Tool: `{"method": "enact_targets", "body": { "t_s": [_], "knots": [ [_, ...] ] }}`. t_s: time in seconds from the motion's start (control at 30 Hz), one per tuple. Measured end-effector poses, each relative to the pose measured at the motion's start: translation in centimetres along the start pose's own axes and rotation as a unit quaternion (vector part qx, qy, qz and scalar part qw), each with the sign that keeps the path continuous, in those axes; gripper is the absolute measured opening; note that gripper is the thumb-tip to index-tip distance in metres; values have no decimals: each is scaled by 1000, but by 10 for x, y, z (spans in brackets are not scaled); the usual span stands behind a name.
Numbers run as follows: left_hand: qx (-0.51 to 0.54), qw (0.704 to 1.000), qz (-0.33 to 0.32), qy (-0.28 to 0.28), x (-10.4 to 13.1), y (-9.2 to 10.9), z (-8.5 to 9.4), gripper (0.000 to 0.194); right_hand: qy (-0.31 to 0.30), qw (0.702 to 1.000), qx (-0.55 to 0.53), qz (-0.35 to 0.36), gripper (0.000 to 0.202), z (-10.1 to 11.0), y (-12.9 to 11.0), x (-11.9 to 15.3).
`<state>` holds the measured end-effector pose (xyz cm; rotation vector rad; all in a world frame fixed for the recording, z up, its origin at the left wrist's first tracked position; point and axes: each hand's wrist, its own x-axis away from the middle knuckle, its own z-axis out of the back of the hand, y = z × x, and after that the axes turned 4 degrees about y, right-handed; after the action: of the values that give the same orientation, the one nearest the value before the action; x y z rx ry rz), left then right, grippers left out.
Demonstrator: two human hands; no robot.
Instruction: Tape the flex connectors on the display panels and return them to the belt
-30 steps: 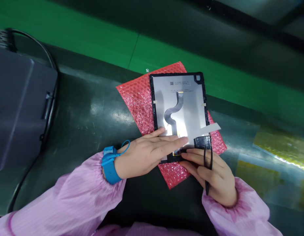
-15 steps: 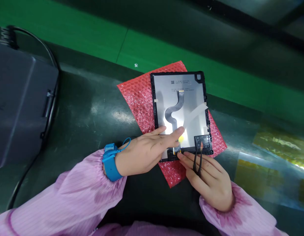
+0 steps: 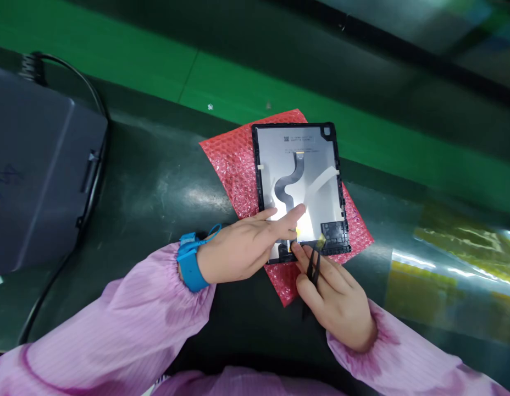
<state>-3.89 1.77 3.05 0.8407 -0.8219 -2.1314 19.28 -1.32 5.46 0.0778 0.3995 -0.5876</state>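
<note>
A tablet screen assembly (image 3: 321, 192) lies back up, with a silvery panel in a black frame. A grey ribbon cable (image 3: 283, 187) curves down its middle. My left hand (image 3: 238, 247), in a blue wrist strap (image 3: 192, 269), rests across the lower left of the panel with fingers stretched out. Black tweezers (image 3: 313, 269) are held in my right hand (image 3: 335, 297). At their tips is a small yellowish piece (image 3: 321, 241). The right fingertips touch the frame's lower edge near the cable's end, close to the left fingers, which partly hide that spot.
Red bubble wrap (image 3: 226, 159) lies under the assembly on the dark green table. A dark grey case (image 3: 36, 176) with a black cable (image 3: 88, 88) stands at the left. Clear film with yellow patches (image 3: 420, 291) lies at the right.
My right fingertips have shifted slightly left along the lower edge, and the tweezer tips have swung left with them. The left hand stays on the panel. The whole view has shifted slightly.
</note>
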Motion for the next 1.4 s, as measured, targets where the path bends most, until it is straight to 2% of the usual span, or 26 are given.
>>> {"method": "enact_targets", "body": {
  "t_s": [0.13,0.23,0.3,0.37,0.47,0.57,0.63,0.7,0.77,0.93,1.07,1.17,1.33,1.4],
  "knots": [
    [22,1000,-15,-3,-1,-4,2,87,11,998,-60,-34,24,-2,7,0],
    [43,999,-19,18,1,-5,4,85,25,967,-225,-113,12,1,20,5],
    [63,997,-16,42,5,-5,5,85,63,918,-352,-172,8,4,28,10],
    [82,994,-8,68,9,-4,7,85,126,850,-449,-245,24,6,32,14],
    [94,991,4,99,15,-3,11,85,198,745,-529,-356,48,5,30,14],
    [90,988,9,121,19,-2,16,87,199,674,-560,-439,38,2,22,13],
    [88,988,13,127,20,-1,18,90,185,649,-566,-474,24,1,17,16],
    [81,989,14,120,20,1,19,92,170,647,-560,-489,14,2,13,22],
    [61,992,17,111,19,6,18,93,160,662,-545,-488,10,3,9,27],
    [-5,995,31,93,17,19,12,96,158,684,-526,-480,7,8,-1,29],
    [2,997,30,71,17,22,11,95,140,690,-536,-467,6,11,-4,29],
    [17,998,34,51,18,21,14,92,133,688,-556,-447,12,11,-6,32],
    [-4,999,36,24,20,18,16,69,134,667,-577,-452,19,10,-16,34],
    [-6,999,28,30,20,17,16,70,143,666,-573,-457,17,9,-20,32]
  ]
}}
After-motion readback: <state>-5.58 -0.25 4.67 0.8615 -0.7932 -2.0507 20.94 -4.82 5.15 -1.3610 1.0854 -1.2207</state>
